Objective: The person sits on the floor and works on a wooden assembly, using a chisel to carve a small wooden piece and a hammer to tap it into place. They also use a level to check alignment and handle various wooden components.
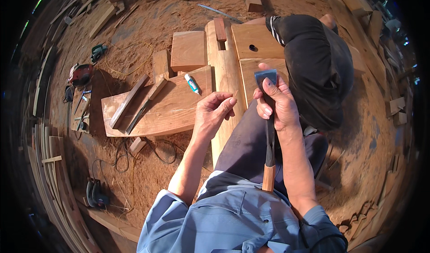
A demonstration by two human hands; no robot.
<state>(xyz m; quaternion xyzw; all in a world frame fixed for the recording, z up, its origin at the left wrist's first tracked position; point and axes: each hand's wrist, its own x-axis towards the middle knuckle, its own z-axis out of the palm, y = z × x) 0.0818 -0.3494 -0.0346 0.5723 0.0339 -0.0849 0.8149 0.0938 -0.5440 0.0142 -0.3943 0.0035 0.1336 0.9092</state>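
Note:
My right hand (283, 103) is closed around a wide chisel (270, 147) near its cutting end. The flat grey blade points away from me, and the wooden handle (268, 177) rests against my shirt. To the left of the blade, my left hand (214, 112) pinches a thin light-brown sliver (236, 93) between thumb and forefinger; its material is too small to tell. Both hands are above a pale, rounded timber beam (225, 80). A second chisel (145, 104) and a white-and-blue tube (191, 84) lie on a broad plank (174, 112) left of the beam.
A reddish wood block (219, 29) sits at a slot in the beam. Someone in black clothing (318, 69) is close on the right, beside flat boards (257, 40). Power tools (81, 74) and cords (114, 163) lie on the left over sawdust. Stacked timber (53, 181) lines the left edge.

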